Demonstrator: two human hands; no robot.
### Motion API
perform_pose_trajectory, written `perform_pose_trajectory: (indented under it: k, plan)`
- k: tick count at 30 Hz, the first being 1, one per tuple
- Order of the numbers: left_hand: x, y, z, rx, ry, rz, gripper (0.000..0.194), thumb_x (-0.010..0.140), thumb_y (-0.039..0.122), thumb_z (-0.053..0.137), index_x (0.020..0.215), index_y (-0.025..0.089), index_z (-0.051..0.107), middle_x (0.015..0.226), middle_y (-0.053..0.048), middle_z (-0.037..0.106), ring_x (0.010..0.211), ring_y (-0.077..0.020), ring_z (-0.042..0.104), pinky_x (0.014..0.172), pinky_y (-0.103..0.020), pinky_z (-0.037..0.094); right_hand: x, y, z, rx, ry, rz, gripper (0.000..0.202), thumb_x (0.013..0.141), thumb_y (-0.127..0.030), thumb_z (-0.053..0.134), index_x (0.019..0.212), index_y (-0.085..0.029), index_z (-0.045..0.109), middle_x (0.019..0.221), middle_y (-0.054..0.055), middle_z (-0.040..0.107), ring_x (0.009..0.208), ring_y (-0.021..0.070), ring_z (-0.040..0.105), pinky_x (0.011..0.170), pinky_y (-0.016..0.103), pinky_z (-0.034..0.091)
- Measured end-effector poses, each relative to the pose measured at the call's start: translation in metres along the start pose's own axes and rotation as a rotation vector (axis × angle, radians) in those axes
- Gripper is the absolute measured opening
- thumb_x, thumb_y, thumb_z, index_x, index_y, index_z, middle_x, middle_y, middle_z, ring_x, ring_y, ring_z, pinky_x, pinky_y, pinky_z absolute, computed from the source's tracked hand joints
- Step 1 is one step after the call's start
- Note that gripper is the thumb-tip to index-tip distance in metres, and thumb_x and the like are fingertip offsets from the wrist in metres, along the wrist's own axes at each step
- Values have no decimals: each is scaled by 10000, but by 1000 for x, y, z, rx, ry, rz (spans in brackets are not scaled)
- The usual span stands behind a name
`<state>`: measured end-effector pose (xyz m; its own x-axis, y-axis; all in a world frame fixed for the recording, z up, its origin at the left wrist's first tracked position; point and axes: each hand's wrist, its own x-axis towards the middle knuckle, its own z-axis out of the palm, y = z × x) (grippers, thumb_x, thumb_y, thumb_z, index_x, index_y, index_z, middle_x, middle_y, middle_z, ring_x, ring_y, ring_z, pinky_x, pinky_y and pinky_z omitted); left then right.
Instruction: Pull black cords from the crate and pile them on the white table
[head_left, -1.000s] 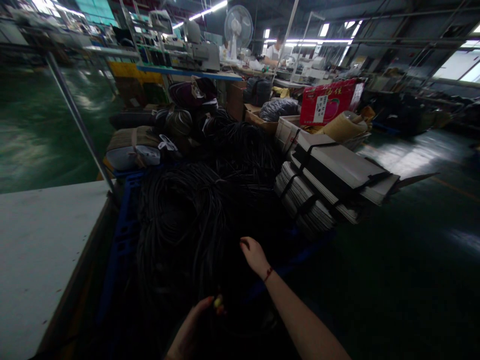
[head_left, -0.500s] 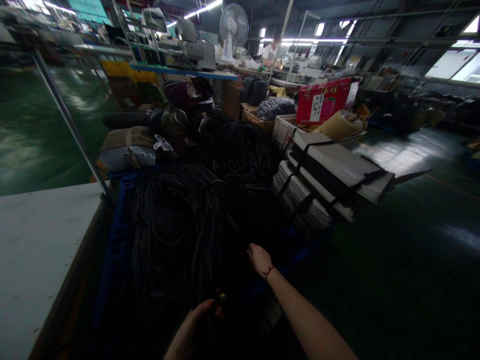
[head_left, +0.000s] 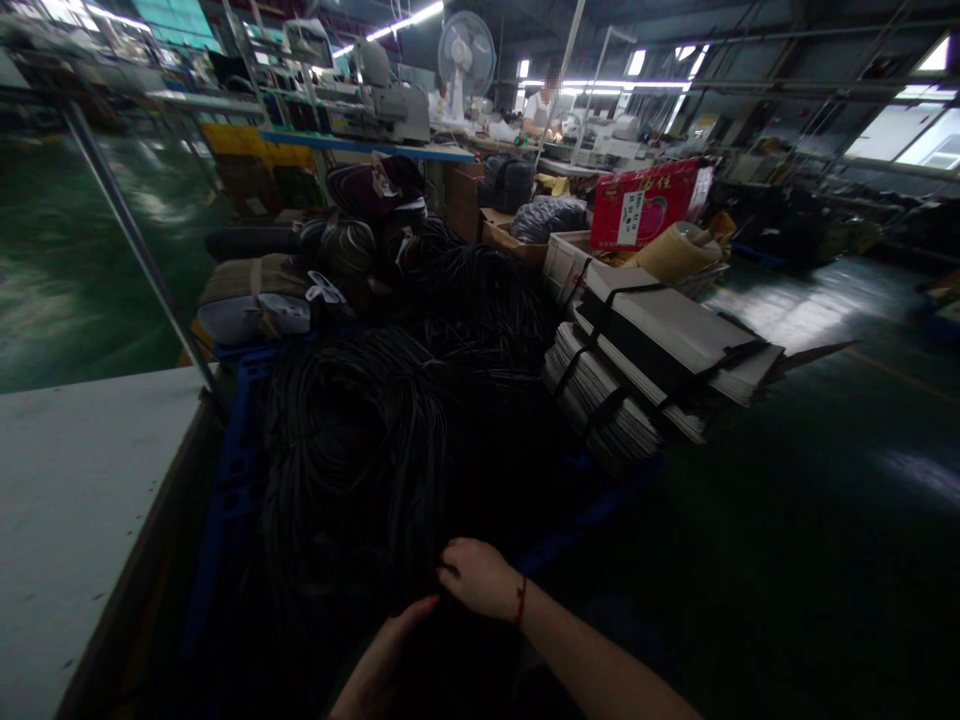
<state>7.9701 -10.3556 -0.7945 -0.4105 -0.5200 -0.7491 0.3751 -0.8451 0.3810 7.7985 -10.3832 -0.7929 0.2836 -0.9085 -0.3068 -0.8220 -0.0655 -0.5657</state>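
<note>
Coiled bundles of black cord or strips (head_left: pixel 360 420) lie heaped on a blue pallet (head_left: pixel 232 480). At the near side of the heap, my right hand (head_left: pixel 480 577), with a red string at the wrist, has its fingers curled and pressed together; what they pinch is lost in the dark. Just below and left of it is my left hand (head_left: pixel 390 645), its thumb pointing toward the right fingertips. The other left fingers are hidden in shadow. Dark material surrounds both hands.
A white tabletop (head_left: pixel 75 470) with a metal pole (head_left: pixel 135 230) stands at left. Strapped stacks of card (head_left: pixel 660 340) lie at right, before a red box (head_left: pixel 645 205). Cloth rolls (head_left: pixel 255 300) sit behind the heap. A person (head_left: pixel 541 110) is far back.
My right hand has moved down and left, close to my left hand. The small yellowish object at my left fingertips no longer shows. My left hand has barely moved.
</note>
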Motion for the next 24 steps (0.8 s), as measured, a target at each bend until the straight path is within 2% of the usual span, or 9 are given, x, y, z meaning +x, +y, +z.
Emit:
perform_pose_trajectory:
  k: [2, 5, 6, 9, 12, 15, 19, 22, 24]
  plan:
    - [1, -2, -1, 15, -15, -78, 199, 715, 164, 668, 907, 123, 696, 972, -106, 724, 1045, -262, 615, 971, -360, 446, 12, 26, -14, 56, -3, 122, 301, 868, -353, 425, 824, -175, 664, 815, 25, 665, 739, 127, 589, 664, 211, 407]
    - [5, -9, -6, 25, 9, -96, 284, 699, 228, 701, 952, 101, 682, 988, -118, 719, 994, -263, 640, 937, -349, 469, 27, 73, -30, 21, 216, 449, 299, 888, -271, 380, 995, -166, 639, 1022, 82, 654, 944, 151, 589, 818, 236, 397]
    - [7, -11, -8, 7, 3, -89, 281, 699, 235, 702, 944, 99, 683, 971, -118, 723, 980, -261, 646, 931, -348, 473, 29, 87, -31, -5, 254, 523, 286, 867, -233, 410, 1042, -147, 619, 1084, 113, 632, 1001, 171, 576, 847, 257, 390]
    - [12, -15, -14, -43, -14, -88, 251, 705, 248, 697, 895, 85, 689, 888, -124, 734, 900, -262, 671, 891, -364, 494, 29, 117, -22, -25, 209, 620, 304, 772, -185, 535, 1067, -140, 596, 1099, 133, 626, 1020, 210, 580, 808, 288, 410]
    - [15, -15, -17, -32, 21, -75, 241, 695, 236, 705, 878, 79, 689, 827, -115, 736, 822, -240, 681, 842, -342, 512, 23, 128, -10, -41, 190, 627, 246, 781, -217, 532, 1015, -182, 597, 1104, 97, 627, 1048, 213, 569, 798, 293, 405]
    - [18, -16, -19, -22, 45, -82, 245, 692, 234, 707, 881, 80, 686, 817, -109, 734, 810, -233, 679, 819, -330, 517, 18, 129, -15, -53, 189, 598, 208, 817, -215, 481, 1001, -179, 570, 1071, 96, 636, 1013, 200, 584, 772, 279, 394]
    - [17, -18, -18, -24, 52, -76, 234, 688, 237, 709, 865, 87, 684, 804, -108, 730, 787, -238, 680, 789, -341, 524, 6, 114, -38, -50, 173, 547, 203, 836, -216, 453, 1016, -161, 528, 969, 97, 656, 867, 179, 629, 665, 250, 386]
    - [15, -20, -13, -43, 59, -71, 212, 692, 229, 700, 862, 103, 685, 790, -104, 728, 762, -233, 685, 767, -333, 525, -14, 76, -40, -46, 172, 433, 194, 860, -254, 425, 1014, -172, 512, 965, 90, 655, 882, 183, 634, 662, 244, 391]
    - [13, -19, -9, -57, 59, -95, 196, 704, 220, 682, 864, 108, 687, 767, -101, 726, 744, -233, 687, 756, -332, 525, -34, 41, -26, -51, 145, 315, 206, 879, -276, 395, 1034, -192, 502, 950, 78, 661, 867, 189, 643, 648, 246, 403]
